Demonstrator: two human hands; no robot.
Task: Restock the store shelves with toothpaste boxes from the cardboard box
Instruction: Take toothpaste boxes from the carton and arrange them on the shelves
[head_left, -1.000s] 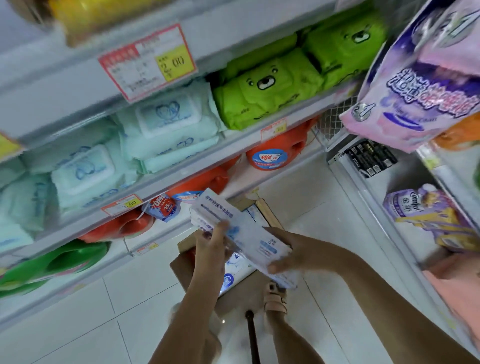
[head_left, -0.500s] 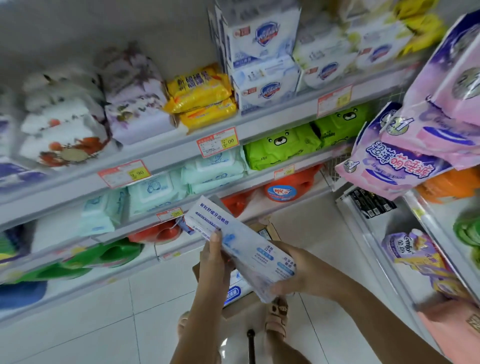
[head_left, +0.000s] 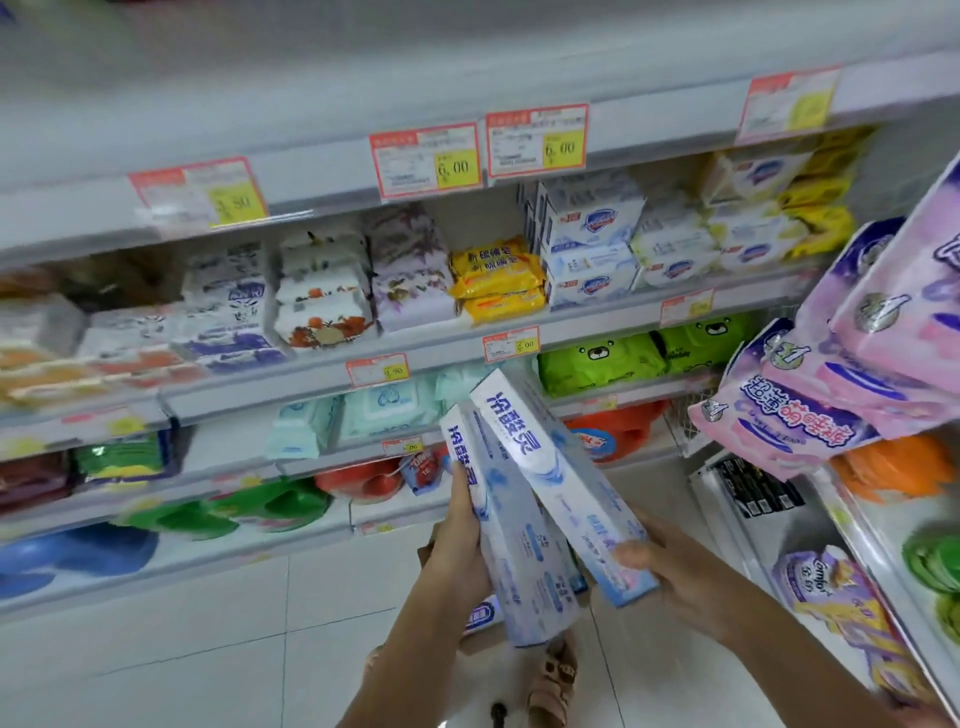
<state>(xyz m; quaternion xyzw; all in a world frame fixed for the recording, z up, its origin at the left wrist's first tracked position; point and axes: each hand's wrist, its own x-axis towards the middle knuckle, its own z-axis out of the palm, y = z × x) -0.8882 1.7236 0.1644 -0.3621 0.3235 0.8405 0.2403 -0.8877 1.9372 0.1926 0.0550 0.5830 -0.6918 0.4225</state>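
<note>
Two long white-and-blue toothpaste boxes stand tilted upright in front of me. My left hand (head_left: 460, 551) grips the left toothpaste box (head_left: 511, 561) along its side. My right hand (head_left: 670, 569) holds the lower end of the right toothpaste box (head_left: 558, 478), which leans over the first. Below the hands, the cardboard box (head_left: 483, 642) on the floor is almost wholly hidden; a blue-and-white pack inside it (head_left: 480, 616) peeks out.
Grey shelves (head_left: 441, 348) with red-yellow price tags run across the view, holding soap packs, wet wipes and detergent bottles. Pink diaper packs (head_left: 841, 395) hang at the right over a side rack. White tiled floor (head_left: 208, 649) lies below; a sandalled foot (head_left: 553, 680) shows.
The view has tilted up, showing higher shelves. The boxes, held flat together before, now stand more upright and have split, one in each hand.
</note>
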